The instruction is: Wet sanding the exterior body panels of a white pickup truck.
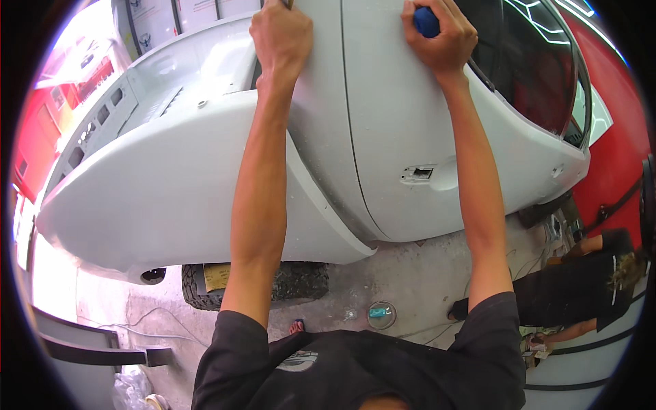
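Both my arms stretch up over a pale grey pickup truck body, over the upper part of the cab. My right hand is closed round a rounded blue object against the panel near the dark side window. What the blue object is exactly I cannot make out. My left hand is closed at the top edge, beside the seam behind the door. A small bit of something shows between its fingers, mostly cut off by the picture's edge. Below the right forearm is the door handle recess, without a handle.
The truck bed and its flared rear side lie to the left, above a tyre. A round container with a turquoise item sits on the concrete floor. Another person in dark clothes bends at the right. Cables cross the floor.
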### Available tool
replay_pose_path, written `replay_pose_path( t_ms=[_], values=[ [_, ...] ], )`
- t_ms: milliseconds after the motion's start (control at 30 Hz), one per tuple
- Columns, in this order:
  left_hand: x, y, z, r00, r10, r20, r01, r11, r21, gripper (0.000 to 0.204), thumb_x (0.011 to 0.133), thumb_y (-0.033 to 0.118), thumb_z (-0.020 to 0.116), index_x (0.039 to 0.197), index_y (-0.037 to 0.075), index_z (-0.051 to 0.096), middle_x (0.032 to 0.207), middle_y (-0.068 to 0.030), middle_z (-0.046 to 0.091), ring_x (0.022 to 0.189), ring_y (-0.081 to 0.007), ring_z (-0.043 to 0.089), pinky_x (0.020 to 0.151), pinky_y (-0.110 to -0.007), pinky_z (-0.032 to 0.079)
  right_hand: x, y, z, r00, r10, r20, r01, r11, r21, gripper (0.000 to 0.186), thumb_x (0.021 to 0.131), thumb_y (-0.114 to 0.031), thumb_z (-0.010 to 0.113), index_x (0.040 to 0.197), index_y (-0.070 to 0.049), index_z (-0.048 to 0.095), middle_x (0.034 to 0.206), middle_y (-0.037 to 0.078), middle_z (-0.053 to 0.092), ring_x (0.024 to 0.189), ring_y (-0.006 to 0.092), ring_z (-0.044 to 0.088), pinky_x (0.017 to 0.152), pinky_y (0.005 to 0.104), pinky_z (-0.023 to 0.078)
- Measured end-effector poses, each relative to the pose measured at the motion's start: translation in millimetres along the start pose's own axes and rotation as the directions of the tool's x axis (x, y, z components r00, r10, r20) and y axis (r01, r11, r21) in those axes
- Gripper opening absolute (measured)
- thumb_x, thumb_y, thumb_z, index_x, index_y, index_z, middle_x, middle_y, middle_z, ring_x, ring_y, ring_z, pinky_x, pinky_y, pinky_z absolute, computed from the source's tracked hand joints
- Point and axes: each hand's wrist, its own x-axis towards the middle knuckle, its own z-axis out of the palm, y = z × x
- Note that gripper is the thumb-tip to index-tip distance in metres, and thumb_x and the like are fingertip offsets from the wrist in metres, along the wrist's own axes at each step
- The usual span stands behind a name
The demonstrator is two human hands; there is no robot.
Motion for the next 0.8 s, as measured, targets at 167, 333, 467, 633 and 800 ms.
replay_pose_path(
  t_ms=[167,333,467,633,800],
  values=[
    [-40,-76,74,0.614,0.568,-0.548,-0.54,0.809,0.234,0.032,0.096,0.002,0.054,0.126,-0.009,0.059,0.13,-0.0309,0.061,0.119,-0.0459,0.061,0.097,-0.048,0.052,-2,3,-2,1.0,0.004,-0.011,-0.004,1.0,0.01,0.011,0.081,-0.011,0.072,0.077,-0.005,0.063,0.072,0.011,0.062,0.062,0.0307,0.065,0.058,0.0384,0.051],
    [19,-21,22,0.949,0.139,-0.281,-0.133,0.99,0.039,0.028,0.101,0.004,0.048,0.119,-0.014,0.06,0.094,-0.0362,0.069,0.075,-0.043,0.071,0.064,-0.05,0.052,5,-5,-5,1.0,0.017,-0.012,-0.017,1.0,-0.003,0.012,0.081,-0.01,0.072,0.077,-0.006,0.062,0.072,0.011,0.061,0.063,0.0322,0.064,0.059,0.0392,0.05],
    [-49,-74,69,0.699,0.501,-0.51,-0.483,0.857,0.18,0.04,0.098,0.004,0.054,0.136,-0.009,0.056,0.14,-0.0305,0.058,0.133,-0.0434,0.054,0.108,-0.046,0.048,5,-2,-5,1.0,0.02,-0.008,-0.02,1.0,0.001,0.012,0.081,-0.01,0.072,0.076,-0.006,0.062,0.072,0.012,0.06,0.063,0.033,0.063,0.059,0.0396,0.05],
    [-2,-34,28,0.871,0.389,-0.301,-0.367,0.921,0.129,0.038,0.094,0.001,0.055,0.131,-0.008,0.059,0.133,-0.0313,0.061,0.125,-0.0458,0.059,0.102,-0.047,0.051,5,-4,-6,1.0,-0.008,-0.012,0.009,1.0,0.025,0.013,0.081,-0.011,0.072,0.076,-0.006,0.061,0.072,0.012,0.061,0.063,0.0317,0.064,0.059,0.0393,0.05],
    [-57,-59,59,0.69,0.568,-0.448,-0.525,0.819,0.23,0.057,0.081,-0.008,0.056,0.138,-0.01,0.053,0.141,-0.0311,0.056,0.136,-0.0463,0.051,0.107,-0.047,0.05,0,2,-5,1.0,-0.002,-0.005,0.002,1.0,0.008,0.013,0.081,-0.011,0.072,0.076,-0.005,0.061,0.072,0.011,0.061,0.062,0.0304,0.063,0.058,0.0389,0.05]
  ],
)
